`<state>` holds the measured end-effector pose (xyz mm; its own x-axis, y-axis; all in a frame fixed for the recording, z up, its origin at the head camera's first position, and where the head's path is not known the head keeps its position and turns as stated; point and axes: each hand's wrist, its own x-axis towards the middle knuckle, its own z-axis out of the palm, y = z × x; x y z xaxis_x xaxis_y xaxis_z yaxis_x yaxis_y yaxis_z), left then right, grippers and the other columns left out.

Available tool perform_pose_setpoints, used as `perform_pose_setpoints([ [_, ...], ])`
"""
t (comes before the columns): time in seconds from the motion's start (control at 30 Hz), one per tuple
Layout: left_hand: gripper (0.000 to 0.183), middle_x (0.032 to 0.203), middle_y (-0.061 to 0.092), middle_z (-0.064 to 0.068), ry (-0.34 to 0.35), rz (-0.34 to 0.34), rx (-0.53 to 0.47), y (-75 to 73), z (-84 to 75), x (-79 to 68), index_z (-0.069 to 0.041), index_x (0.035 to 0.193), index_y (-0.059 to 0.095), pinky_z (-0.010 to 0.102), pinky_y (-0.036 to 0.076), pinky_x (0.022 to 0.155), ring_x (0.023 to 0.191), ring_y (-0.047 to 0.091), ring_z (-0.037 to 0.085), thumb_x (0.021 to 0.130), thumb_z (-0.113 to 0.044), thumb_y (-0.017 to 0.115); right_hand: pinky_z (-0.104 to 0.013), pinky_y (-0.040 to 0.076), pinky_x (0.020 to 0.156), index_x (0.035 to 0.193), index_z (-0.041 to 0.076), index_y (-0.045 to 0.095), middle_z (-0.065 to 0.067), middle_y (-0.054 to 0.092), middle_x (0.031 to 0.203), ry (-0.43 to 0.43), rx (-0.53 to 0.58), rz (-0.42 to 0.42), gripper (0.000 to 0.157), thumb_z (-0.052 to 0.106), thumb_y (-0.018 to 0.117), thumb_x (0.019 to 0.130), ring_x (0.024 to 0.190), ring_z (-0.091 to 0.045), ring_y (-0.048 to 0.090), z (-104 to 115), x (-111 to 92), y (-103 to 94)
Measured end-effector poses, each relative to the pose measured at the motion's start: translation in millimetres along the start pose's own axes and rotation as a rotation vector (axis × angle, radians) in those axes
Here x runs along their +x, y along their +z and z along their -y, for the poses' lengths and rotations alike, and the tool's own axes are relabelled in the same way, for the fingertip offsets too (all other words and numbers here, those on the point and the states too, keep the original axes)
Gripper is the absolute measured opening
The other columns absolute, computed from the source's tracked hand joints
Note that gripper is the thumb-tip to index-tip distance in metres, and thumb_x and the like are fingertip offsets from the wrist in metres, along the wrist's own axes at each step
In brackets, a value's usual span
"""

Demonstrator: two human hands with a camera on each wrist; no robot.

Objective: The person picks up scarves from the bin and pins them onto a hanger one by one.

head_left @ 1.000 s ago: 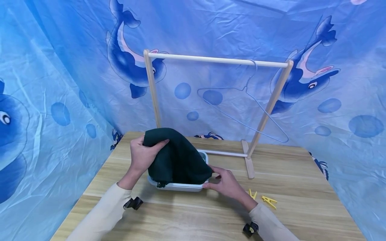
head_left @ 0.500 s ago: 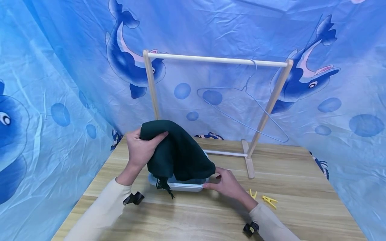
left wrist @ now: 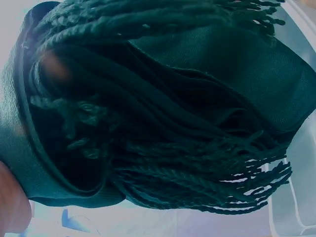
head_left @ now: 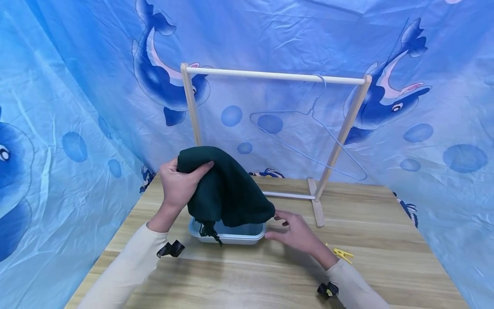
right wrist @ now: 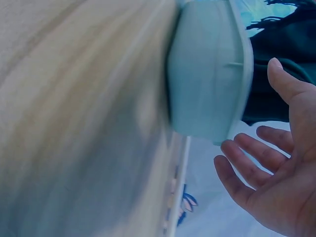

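A dark green scarf with a twisted fringe hangs in folds over the pale blue plastic tub. My left hand grips its upper left end, thumb in front and the other fingers hidden behind the fabric. The lower fringe dangles across the tub's front rim. At the tub's right end is my right hand, fingers spread and loosely bent, holding nothing. The right wrist view shows that hand apart from the tub wall, its thumb overlapping the scarf's dark edge.
Behind the tub stands a wooden drying rack, a thin wire hanger hooked on its rail. A yellow clothespin lies right of my right wrist, another mostly hidden there. A blue dolphin-print curtain surrounds the wooden table.
My left hand has raised the scarf, so its fringe and lower edge have come up out of the tub. My right hand has let go of the tub's rim and drawn slightly away.
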<state>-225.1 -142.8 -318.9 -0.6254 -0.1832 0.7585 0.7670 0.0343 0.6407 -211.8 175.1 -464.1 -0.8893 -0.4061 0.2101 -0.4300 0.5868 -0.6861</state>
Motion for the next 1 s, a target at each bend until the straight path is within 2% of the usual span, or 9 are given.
perform_pose_setpoints([
  [0.3,0.015,0.087,0.078,0.007,0.028,-0.021,0.013,4.9,-1.9,6.3,-0.002,0.09,0.08,0.03,0.057,0.077,0.083,0.074,0.018,0.078,0.009,0.081,-0.044,0.059,0.087,0.131,0.008,0.068,-0.006,0.071,0.126,-0.067,-0.082,-0.078,0.054,0.038,0.081,0.088,0.108,-0.022,0.069,18.7,-8.0,-33.1],
  [0.5,0.014,0.086,0.077,0.006,0.04,-0.027,0.007,8.9,-3.6,9.4,-0.002,0.087,0.08,0.029,0.057,0.075,0.081,0.073,0.017,0.077,0.008,0.082,-0.044,0.059,0.085,0.13,0.012,0.07,-0.005,0.072,0.126,-0.112,-0.151,-0.15,0.046,0.033,0.08,0.09,0.107,-0.022,0.07,36.8,-11.2,-67.6],
  [0.63,0.015,0.085,0.077,0.009,0.05,-0.03,-0.001,11.2,-5.7,10.0,-0.004,0.087,0.08,0.029,0.056,0.075,0.08,0.073,0.016,0.077,0.008,0.082,-0.046,0.058,0.084,0.13,0.014,0.071,-0.004,0.072,0.124,-0.114,-0.182,-0.198,0.044,0.034,0.08,0.091,0.103,-0.022,0.07,49.5,-10.8,-91.9],
  [0.87,0.014,0.086,0.077,0.007,0.07,-0.048,-0.058,19.1,-7.3,9.9,0.0,0.089,0.08,0.03,0.057,0.077,0.082,0.073,0.016,0.077,0.007,0.082,-0.046,0.06,0.08,0.132,0.009,0.068,-0.009,0.073,0.122,-0.198,-0.22,-0.306,0.043,0.025,0.078,0.093,0.104,-0.026,0.07,66.3,-5.9,-130.9],
  [1.0,0.014,0.086,0.077,0.007,0.071,-0.059,-0.076,24.8,-5.4,8.5,-0.001,0.088,0.08,0.03,0.057,0.077,0.081,0.073,0.017,0.077,0.006,0.082,-0.032,0.059,0.078,0.129,0.007,0.07,-0.011,0.075,0.116,-0.267,-0.265,-0.416,0.043,0.017,0.081,0.089,0.1,-0.026,0.071,71.5,0.0,-151.1],
])
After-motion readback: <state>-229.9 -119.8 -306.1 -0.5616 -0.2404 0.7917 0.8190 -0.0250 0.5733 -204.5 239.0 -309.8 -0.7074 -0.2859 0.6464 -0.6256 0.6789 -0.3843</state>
